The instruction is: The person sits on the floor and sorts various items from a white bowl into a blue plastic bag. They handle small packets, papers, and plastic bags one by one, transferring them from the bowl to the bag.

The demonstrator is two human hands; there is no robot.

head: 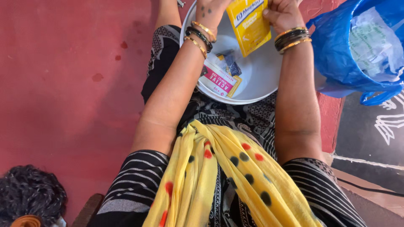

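Hands, left [212,10] and right [283,12], grip glossy yellow sachet [249,25] above round white bowl [263,71].

Between my 2 hands I see a yellow sachet [248,25] with a blue-and-white label patch. Below them sits a white bowl [261,80], holding a white-and-pink packet [219,80] edged in yellow and some dark blue wrappers [232,67]. Gold and black bangles [200,37] ring both wrists. Right of my right hand [283,12] hangs a bright blue plastic bag [336,50]. The floor [63,84] left of my left hand [210,10] is dull red, with darker spots. Nearer me lies a yellow scarf [223,176] dotted black and red, over black-and-white patterned cloth [139,172].
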